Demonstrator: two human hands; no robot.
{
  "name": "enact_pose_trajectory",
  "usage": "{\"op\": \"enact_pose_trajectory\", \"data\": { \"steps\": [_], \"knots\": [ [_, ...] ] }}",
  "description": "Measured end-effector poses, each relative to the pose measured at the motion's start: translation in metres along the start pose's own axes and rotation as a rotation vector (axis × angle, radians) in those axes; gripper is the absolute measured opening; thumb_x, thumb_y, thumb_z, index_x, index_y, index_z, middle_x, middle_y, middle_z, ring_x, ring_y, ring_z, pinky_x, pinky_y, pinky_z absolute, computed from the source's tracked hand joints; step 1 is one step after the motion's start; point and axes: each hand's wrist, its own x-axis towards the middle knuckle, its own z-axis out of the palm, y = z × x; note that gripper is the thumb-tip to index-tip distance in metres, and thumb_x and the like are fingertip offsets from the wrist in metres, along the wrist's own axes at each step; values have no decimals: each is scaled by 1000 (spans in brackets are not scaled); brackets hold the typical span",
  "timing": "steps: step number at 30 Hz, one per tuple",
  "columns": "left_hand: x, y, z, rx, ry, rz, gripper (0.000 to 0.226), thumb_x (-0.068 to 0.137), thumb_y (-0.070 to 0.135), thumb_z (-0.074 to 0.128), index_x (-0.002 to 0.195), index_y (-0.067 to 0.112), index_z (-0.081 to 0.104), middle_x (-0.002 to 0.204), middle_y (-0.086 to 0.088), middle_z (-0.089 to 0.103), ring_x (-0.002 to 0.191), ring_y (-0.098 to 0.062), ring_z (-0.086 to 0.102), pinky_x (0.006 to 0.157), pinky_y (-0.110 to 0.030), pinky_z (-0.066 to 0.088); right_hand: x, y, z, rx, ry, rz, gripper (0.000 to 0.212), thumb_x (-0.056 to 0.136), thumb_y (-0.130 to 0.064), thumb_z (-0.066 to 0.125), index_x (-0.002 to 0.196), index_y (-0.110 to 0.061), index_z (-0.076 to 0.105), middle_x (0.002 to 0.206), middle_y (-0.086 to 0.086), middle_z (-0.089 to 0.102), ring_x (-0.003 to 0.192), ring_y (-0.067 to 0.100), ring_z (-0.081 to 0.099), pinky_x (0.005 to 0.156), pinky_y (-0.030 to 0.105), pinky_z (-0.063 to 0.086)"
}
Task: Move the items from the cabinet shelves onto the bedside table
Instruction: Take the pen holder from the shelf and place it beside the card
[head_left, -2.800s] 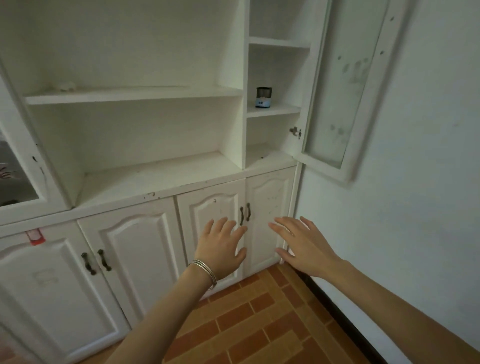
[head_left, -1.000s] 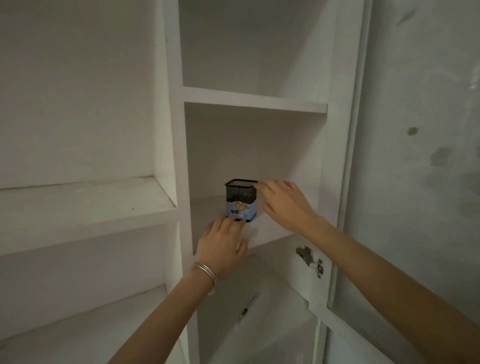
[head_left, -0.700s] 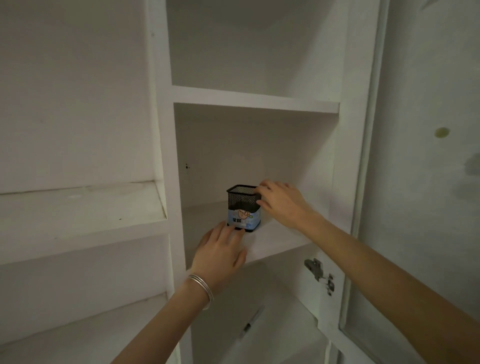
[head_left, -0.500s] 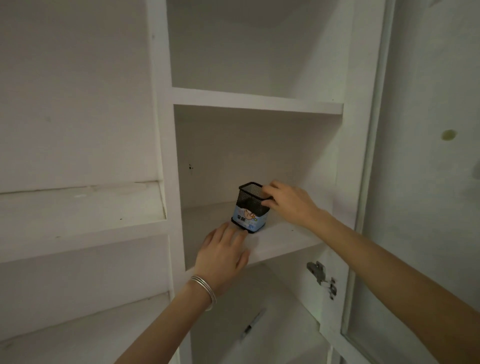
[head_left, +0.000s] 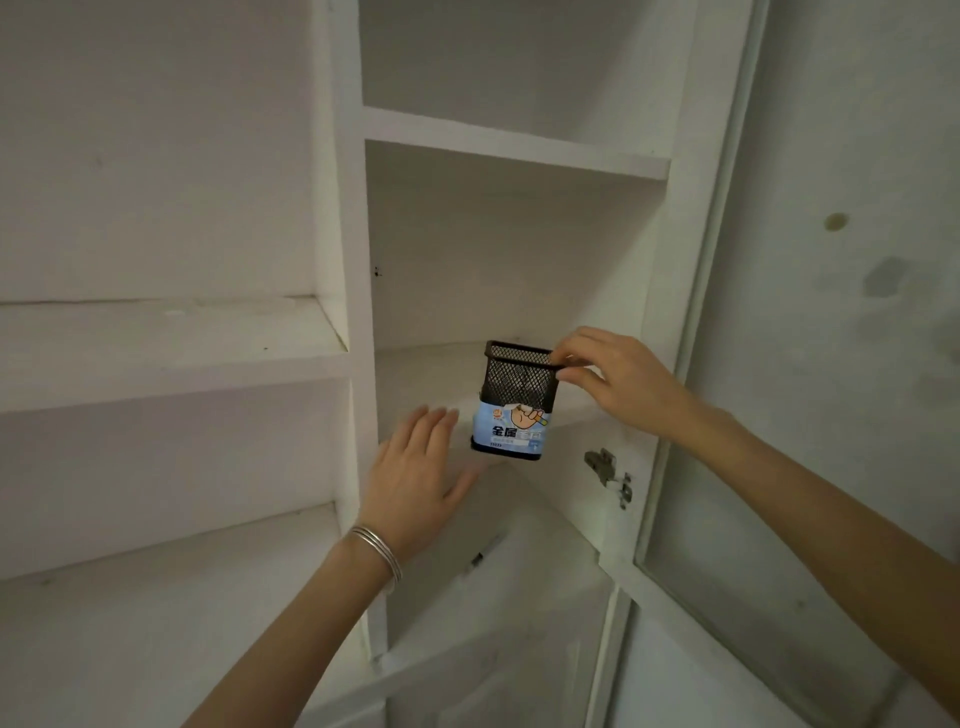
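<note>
From the head view, the right hand (head_left: 621, 382) reached in from four o'clock, its forearm stretched across the open glass door (head_left: 810, 364), and its grip was pinched shut on the top right rim of the black mesh pen holder (head_left: 514, 400). The holder, banded with a blue label, hung slightly tilted in front of the edge of the narrow cabinet shelf (head_left: 415, 379), at about the centre of the frame; whether its base touched the shelf could not be told. The left hand (head_left: 418, 480), with thin bangles (head_left: 376, 548) on the wrist, rose from seven o'clock, palm forward and fingers spread open, holding nothing, just at the holder's eight o'clock without touching it.
</note>
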Motion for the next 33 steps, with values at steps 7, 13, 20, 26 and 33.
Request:
{"op": "enact_pose_trajectory", "data": {
  "steps": [7, 13, 20, 26, 33],
  "knots": [
    [-54, 19, -40, -306, -20, -66, 72, 76, 68, 40, 122, 14, 46, 122, 4, 54, 114, -13, 47, 89, -24, 37, -30, -53, -2, 197, -22, -75, 16, 88, -19, 55, 97, -9, 63, 97, 0, 64, 84, 9, 62, 79, 38, 52],
    [-109, 18, -60, -542, -130, -393, 70, 64, 70, 61, 113, 25, 38, 117, 11, 55, 108, 1, 52, 91, -25, 42, -31, -77, 25, 376, -88, -218, 17, 84, -19, 55, 93, -8, 64, 93, 4, 66, 84, 17, 64, 77, 44, 52],
    [-205, 35, -97, -521, -58, -789, 80, 59, 56, 74, 121, 21, 38, 112, 13, 60, 106, 3, 54, 92, -27, 43, -30, -137, 70, 694, -284, -483, 11, 84, -16, 62, 93, -11, 66, 96, 6, 68, 87, 8, 64, 83, 20, 50],
    [-338, 77, -166, -328, 82, -1104, 88, 56, 58, 73, 125, 17, 37, 118, 5, 57, 108, -2, 52, 87, -11, 38, -55, -256, 107, 867, -518, -796, 9, 83, -16, 65, 92, -18, 65, 97, 3, 70, 91, 5, 64, 86, 15, 47],
    [-483, 153, -284, 7, 188, -1330, 85, 57, 60, 70, 125, 20, 39, 118, 8, 57, 106, -4, 54, 90, -31, 46, -114, -434, 89, 1005, -578, -1169, 14, 83, -32, 65, 93, -23, 67, 97, -1, 70, 91, 9, 65, 83, 24, 50]
  ]
}}
